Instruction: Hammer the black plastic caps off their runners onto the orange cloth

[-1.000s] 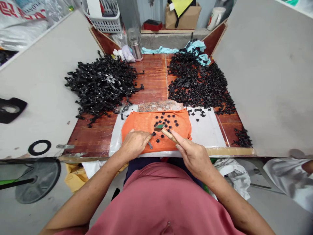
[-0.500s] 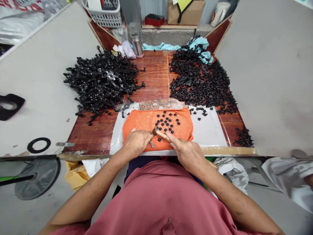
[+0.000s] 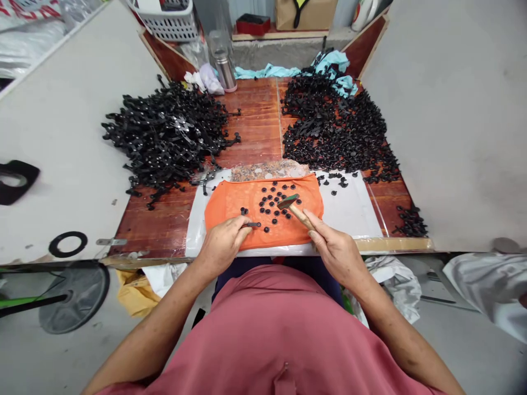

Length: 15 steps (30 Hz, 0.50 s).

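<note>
My left hand (image 3: 222,244) rests on the near edge of an orange cloth (image 3: 230,204) and pinches a small black strap piece (image 3: 251,224) that lies flat on the cloth. A small wooden-handled hammer (image 3: 293,207) is gripped in my right hand (image 3: 335,249), its head lifted just above the cloth to the right of the strap. Several small black round studs (image 3: 274,200) lie scattered on the cloth between the two hands.
A heap of black straps (image 3: 167,134) lies at the left of the red wooden table (image 3: 255,129), a heap of black studs (image 3: 337,131) at the right. Grey boards flank both sides. A steel flask (image 3: 225,70) and teal cloth (image 3: 267,70) sit at the back.
The hammer head has lifted and swung right, away from the strap. My left hand has turned the strap piece to lie sideways on the cloth.
</note>
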Tool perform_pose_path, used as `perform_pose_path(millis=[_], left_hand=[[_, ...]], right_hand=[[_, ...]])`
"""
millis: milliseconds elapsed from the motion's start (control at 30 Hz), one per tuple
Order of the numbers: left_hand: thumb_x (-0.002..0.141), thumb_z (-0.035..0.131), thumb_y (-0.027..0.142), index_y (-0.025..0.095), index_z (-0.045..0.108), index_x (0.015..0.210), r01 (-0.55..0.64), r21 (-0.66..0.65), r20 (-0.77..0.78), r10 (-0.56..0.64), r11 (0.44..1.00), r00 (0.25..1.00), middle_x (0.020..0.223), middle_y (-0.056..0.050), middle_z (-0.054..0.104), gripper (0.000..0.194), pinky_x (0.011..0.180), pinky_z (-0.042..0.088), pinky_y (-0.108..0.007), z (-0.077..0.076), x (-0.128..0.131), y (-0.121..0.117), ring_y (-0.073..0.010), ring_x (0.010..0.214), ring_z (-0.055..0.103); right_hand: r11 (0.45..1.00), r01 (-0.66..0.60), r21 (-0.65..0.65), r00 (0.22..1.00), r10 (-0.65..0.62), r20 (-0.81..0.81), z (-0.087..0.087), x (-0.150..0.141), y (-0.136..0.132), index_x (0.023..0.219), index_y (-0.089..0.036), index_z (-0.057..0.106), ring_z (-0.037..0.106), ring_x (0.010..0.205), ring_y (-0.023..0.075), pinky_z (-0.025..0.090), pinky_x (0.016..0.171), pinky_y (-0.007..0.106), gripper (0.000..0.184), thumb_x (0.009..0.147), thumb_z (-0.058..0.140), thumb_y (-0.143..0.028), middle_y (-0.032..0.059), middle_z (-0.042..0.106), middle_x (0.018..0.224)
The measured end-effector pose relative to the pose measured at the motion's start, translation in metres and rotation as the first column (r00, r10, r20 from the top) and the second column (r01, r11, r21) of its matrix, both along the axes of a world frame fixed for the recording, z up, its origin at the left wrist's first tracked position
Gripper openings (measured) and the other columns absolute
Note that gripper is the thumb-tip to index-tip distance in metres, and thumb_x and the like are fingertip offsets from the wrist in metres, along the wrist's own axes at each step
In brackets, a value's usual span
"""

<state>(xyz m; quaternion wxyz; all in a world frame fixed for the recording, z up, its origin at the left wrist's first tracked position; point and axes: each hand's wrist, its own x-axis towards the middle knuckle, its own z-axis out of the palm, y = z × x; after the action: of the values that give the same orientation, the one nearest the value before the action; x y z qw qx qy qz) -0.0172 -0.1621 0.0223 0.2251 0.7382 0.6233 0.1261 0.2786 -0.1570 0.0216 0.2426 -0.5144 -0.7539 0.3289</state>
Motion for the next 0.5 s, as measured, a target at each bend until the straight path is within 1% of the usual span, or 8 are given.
perform_pose_path(millis=[100,200,267,367,500], left_hand=[[0.106,0.045,0.032,0.023,0.067,0.104,-0.037,0.004,-0.103,0.038,0.999,0.994,0.101,-0.004,0.080,0.024,0.086,0.047,-0.035,-0.005,0.009,-0.001,-0.0227,0.094,0.073],[0.108,0.043,0.034,0.022,0.067,0.104,-0.029,0.009,-0.148,0.030,1.000,0.989,0.102,-0.005,0.080,0.027,0.087,0.043,-0.036,-0.010,0.016,-0.004,-0.0230,0.093,0.072],[0.108,0.042,0.035,0.022,0.068,0.104,-0.018,0.013,-0.169,0.020,1.000,0.985,0.100,-0.006,0.080,0.029,0.087,0.042,-0.037,-0.013,0.020,-0.005,-0.0230,0.092,0.072],[0.108,0.042,0.035,0.021,0.069,0.103,0.001,0.034,-0.201,0.005,0.999,0.980,0.098,-0.006,0.080,0.031,0.085,0.040,-0.037,-0.018,0.023,-0.005,-0.0228,0.089,0.071],[0.108,0.043,0.035,0.022,0.069,0.099,0.021,0.089,-0.237,0.001,0.996,0.971,0.094,-0.006,0.080,0.030,0.082,0.037,-0.037,-0.023,0.024,-0.005,-0.0217,0.085,0.070]], right_hand=[[1.000,-0.002,-0.009,0.999,0.002,0.037,-0.005,0.005,-0.008,0.159,-0.033,0.046,0.071,0.120,0.0244,0.058,0.097,0.035,0.052,0.108,0.044,-0.027,0.0030,0.066,0.144],[0.999,0.028,-0.026,0.997,-0.026,0.075,-0.008,0.007,-0.013,0.157,-0.031,0.049,0.076,0.109,0.0246,0.060,0.089,0.033,0.050,0.107,0.046,-0.029,0.0050,0.071,0.137],[0.999,0.042,-0.034,0.996,-0.039,0.076,-0.009,0.007,-0.014,0.157,-0.028,0.050,0.076,0.108,0.0250,0.060,0.088,0.033,0.050,0.107,0.045,-0.030,0.0064,0.072,0.135],[0.998,0.051,-0.029,0.996,-0.049,0.071,-0.010,0.006,-0.013,0.156,-0.028,0.052,0.075,0.109,0.0255,0.060,0.088,0.034,0.050,0.106,0.046,-0.030,0.0068,0.073,0.133],[1.000,0.028,-0.015,0.997,-0.026,0.076,-0.013,0.005,-0.013,0.156,-0.028,0.050,0.074,0.114,0.0266,0.060,0.090,0.035,0.050,0.106,0.046,-0.029,0.0076,0.070,0.138]])
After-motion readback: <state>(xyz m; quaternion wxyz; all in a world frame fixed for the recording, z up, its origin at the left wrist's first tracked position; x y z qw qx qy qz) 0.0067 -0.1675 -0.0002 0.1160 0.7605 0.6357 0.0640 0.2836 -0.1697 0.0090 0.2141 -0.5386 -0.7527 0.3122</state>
